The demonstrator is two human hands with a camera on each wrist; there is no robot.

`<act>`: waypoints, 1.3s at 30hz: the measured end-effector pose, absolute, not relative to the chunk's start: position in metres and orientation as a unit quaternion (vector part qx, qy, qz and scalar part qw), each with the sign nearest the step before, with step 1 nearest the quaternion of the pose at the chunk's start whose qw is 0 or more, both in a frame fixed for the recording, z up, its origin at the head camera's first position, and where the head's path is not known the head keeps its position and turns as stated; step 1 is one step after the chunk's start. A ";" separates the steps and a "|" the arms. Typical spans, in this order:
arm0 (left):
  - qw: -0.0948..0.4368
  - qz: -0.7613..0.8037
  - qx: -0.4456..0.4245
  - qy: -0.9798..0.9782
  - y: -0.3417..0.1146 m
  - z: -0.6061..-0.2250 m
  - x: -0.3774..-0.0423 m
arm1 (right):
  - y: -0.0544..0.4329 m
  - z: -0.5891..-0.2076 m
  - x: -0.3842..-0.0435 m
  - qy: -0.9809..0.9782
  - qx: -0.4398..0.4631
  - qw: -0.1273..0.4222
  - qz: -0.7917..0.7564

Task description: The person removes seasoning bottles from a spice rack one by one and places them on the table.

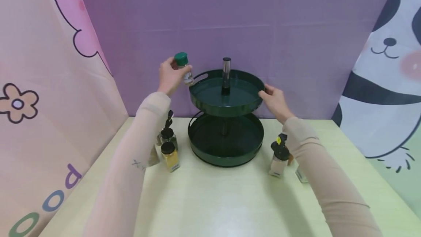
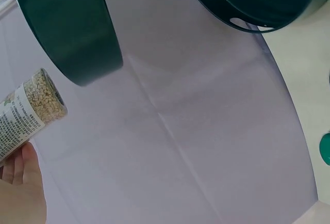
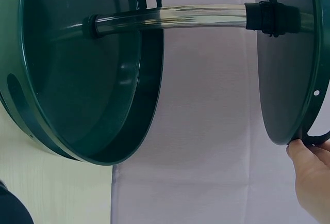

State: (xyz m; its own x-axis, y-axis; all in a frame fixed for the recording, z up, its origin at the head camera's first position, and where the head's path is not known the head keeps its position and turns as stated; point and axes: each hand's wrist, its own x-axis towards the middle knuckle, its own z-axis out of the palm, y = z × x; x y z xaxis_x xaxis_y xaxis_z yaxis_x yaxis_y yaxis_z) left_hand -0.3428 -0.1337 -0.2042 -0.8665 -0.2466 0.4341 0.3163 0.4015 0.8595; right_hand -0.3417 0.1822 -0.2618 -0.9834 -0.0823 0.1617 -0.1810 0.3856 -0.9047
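My left hand [image 1: 170, 76] grips a clear spice jar with a green cap [image 1: 181, 59], raised beside the left rim of the upper tray. In the left wrist view the jar [image 2: 44, 97] shows a white printed label and pale grains inside. A dark green two-tier round stand has an upper tray [image 1: 227, 111] and a lower tray [image 1: 227, 161], joined by a metal post [image 1: 226, 70]. No jars show on either tray. My right hand [image 1: 275, 100] pinches the upper tray's right rim; in the right wrist view its thumb lies at the edge beside the handle slot.
Left of the stand are several spice jars, including a yellow one [image 1: 171, 161] and a dark-lidded one [image 1: 167, 134]. A black-lidded jar of pale powder [image 1: 277, 164] stands on the right, with others partly behind my sleeve. A purple cloth backdrop [image 1: 197, 17] rises behind the table [image 1: 210, 200].
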 end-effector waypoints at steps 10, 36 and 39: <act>0.257 -0.535 0.011 -0.805 -0.158 -0.211 -0.339 | 0.181 -0.260 -0.341 -0.834 0.076 0.051 0.543; 0.216 -0.492 0.106 -0.836 -0.229 -0.242 -0.317 | 0.182 -0.262 -0.343 -0.836 0.075 0.054 0.540; 0.214 -0.486 0.114 -0.840 -0.235 -0.246 -0.315 | 0.181 -0.263 -0.343 -0.836 0.077 0.053 0.541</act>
State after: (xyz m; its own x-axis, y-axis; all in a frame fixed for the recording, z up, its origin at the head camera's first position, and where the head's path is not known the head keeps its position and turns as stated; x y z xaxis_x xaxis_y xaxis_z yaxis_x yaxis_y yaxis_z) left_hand -0.3146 -0.2350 -0.2464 -0.8824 -0.3997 0.2481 0.0161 0.5014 0.8651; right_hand -0.3434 0.1812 -0.2627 -0.9825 -0.0709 0.1722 -0.1862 0.4038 -0.8957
